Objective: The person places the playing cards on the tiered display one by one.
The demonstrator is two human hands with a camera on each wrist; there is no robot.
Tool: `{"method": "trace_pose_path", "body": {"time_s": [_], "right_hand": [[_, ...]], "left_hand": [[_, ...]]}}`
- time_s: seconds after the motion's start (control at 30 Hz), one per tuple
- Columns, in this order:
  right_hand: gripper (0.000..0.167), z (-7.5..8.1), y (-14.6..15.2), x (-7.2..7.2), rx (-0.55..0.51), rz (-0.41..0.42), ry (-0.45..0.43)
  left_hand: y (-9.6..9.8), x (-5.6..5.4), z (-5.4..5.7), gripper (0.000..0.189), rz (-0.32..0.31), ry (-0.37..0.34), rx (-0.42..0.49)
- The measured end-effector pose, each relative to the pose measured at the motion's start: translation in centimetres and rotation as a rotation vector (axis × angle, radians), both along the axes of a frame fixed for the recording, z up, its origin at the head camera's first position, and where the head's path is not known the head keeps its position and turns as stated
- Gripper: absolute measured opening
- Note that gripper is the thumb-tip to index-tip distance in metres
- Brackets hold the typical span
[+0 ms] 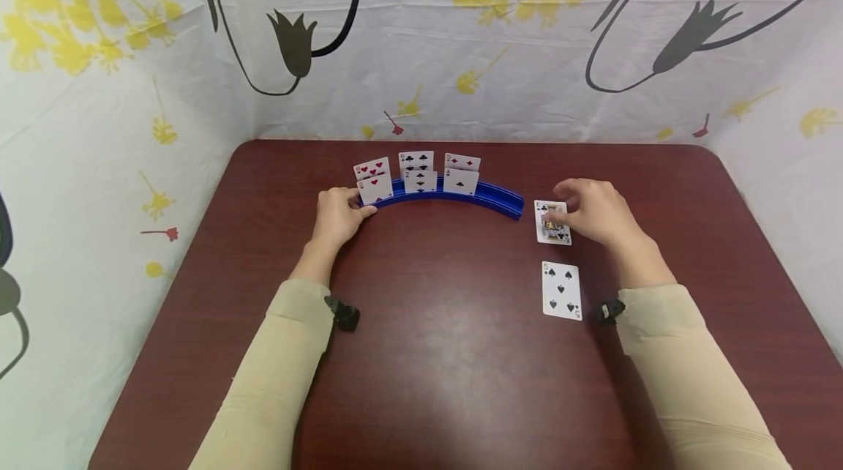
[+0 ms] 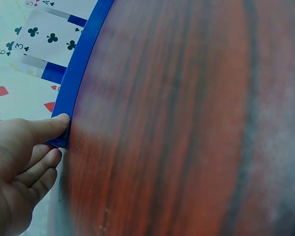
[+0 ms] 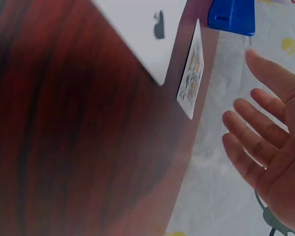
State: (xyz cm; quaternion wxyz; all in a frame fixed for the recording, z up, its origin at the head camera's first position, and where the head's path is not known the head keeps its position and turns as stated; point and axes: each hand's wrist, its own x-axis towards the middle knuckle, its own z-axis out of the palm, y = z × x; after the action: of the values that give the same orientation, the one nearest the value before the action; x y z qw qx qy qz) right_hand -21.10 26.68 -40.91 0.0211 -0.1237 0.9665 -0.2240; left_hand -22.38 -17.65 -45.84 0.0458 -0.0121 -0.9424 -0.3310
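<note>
My left hand (image 1: pixel 336 217) pinches the left end of a curved blue card holder (image 1: pixel 497 198), thumb (image 2: pixel 49 129) on its front edge and the other fingers partly behind it. Standing in the holder are three pairs of playing cards: hearts (image 1: pixel 375 189) at the left, clubs (image 1: pixel 419 181) in the middle, and a five of diamonds behind an ace of clubs (image 1: pixel 460 182). Over a face-up king of clubs (image 1: pixel 544 234) hovers my right hand (image 1: pixel 596 212), its fingers loosely bent and apart from the card in the right wrist view.
A five of spades (image 1: pixel 561 291) lies face up nearer me than the king. The dark red wooden table (image 1: pixel 435 367) has a patterned white sheet (image 1: pixel 421 89) hanging behind its far edge and at both sides. Each wrist carries a small black camera (image 1: pixel 344 314).
</note>
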Motion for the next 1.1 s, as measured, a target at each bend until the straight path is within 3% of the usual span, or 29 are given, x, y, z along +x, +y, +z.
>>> {"method": "trace_pose_path", "body": {"time_s": [0.47,0.67,0.87,1.1], "right_hand": [[0.085,-0.9,0.6,-0.5,0.089,0.044,-0.175],[0.091,-1.1,0.7,-0.6,0.106,0.041,-0.232],[0.092,-1.0,0.6,-0.7,0.085,0.034,-0.239],[0.098,-1.5,0.4,-0.6,0.022,0.022,-0.181]], "left_hand": [[0.0,0.0,0.0,0.037,0.0,-0.002,0.001],[0.0,-0.1,0.0,0.04,-0.006,-0.006,-0.01],[0.0,-0.1,0.1,0.039,0.0,-0.002,-0.004],[0.0,-0.1,0.0,0.038,0.001,0.0,0.002]]}}
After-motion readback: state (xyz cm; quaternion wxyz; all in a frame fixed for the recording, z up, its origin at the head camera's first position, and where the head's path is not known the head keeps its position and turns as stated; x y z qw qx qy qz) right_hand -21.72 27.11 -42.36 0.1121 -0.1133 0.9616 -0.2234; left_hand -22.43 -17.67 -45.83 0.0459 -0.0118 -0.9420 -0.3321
